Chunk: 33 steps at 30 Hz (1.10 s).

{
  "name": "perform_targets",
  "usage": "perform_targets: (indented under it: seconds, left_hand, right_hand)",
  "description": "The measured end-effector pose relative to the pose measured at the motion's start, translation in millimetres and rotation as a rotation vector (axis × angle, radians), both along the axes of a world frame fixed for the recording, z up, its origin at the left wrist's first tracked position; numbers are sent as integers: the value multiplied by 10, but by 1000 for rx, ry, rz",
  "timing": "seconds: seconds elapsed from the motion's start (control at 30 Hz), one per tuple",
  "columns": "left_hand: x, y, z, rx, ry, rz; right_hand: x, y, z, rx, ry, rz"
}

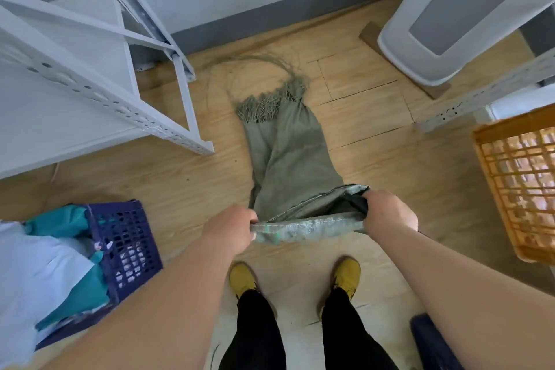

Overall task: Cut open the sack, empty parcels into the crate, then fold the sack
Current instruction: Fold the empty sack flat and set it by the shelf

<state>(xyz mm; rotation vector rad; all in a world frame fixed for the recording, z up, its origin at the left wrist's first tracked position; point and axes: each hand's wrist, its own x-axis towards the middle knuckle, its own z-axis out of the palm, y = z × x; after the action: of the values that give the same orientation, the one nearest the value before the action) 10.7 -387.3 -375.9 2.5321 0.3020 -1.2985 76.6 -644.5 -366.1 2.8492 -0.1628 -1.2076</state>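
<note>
Two hands: both grip one end of a grey-green woven sack (288, 156), held up above the floor in front of the person.
Left hand (229, 227): fingers curled tight round the sack's near-left corner, where the hem is rolled over.
Right hand (387, 213): fingers clenched on the near-right corner, bunching the fabric.
Sack: limp and flat, nothing visibly bulging inside; it stretches away from the hands across the wooden floor (375, 159), and its far end is frayed into a fringe with loose threads (255, 69) looping over the boards.
Sack mouth: between the two hands the near edge gapes slightly, showing a dark inside; what is in there I cannot tell.
Blue crate (126, 249): a lattice-sided plastic crate at the left, standing on the floor, filled with parcels (60, 264) in white and teal wrapping that rise above its rim.
Orange crate (516, 189): a lattice plastic crate at the right, well apart from the sack; its contents are too blurred to tell.
White shelving rack (99, 90): perforated metal frame at the upper left, one foot on the floor near the sack's fringe.
White standing appliance (444, 24): upper right, against the wall.
Feet: yellow shoes (347, 276) and black trousers, just below the held edge.
</note>
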Motion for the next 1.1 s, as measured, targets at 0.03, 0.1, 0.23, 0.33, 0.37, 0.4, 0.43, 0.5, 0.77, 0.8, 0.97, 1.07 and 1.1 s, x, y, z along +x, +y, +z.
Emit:
perform_targets:
  seconds: [0.03,0.1,0.23,0.33,0.37,0.4,0.43,0.5,0.77,0.8,0.97,1.07,1.1]
  left_hand:
    - [118,46,-94,26,-4,-2]
    - [412,125,-286,140,-111,-12]
    - [1236,195,-596,306,-444,135]
    - [1880,309,-896,10,-764,650]
    - [2009,342,-1025,-78,-867,694]
    - [2087,362,-1179,-95,-933,634]
    - [2119,367,-1351,-76,-980,539]
    - [2094,371,-1776,-39,-1055,364]
    - [1211,208,-3641,41,-685,-124]
    - [1043,198,-3769,90,-487,-185]
    - [522,299,-4047,29,-258,236]
    - [605,339,-4155,-30,-533,679]
    - [667,339,-4175,-137,-520,813]
  right_hand:
    - [79,17,-87,16,-34,1]
    - [319,85,-263,42,-146,19]
    - [1043,328,-649,147,-406,17]
    - [1592,517,-1005,560,-577,-231]
    - [1717,566,-1136,660,-632,-227]
    - [1803,604,-1291,696,-675,-173]
    - [1858,627,-1462,690,-710,-102]
    - [1909,632,-1871,673,-777,22]
    - [1409,533,-3605,475,-484,206]
    - [1303,481,-3746,439,-329,230]
    - [943,268,-4099,385,-236,21]
    - [1010,192,-4218,436,-468,-322]
    - [1048,175,-4235,506,-433,-453]
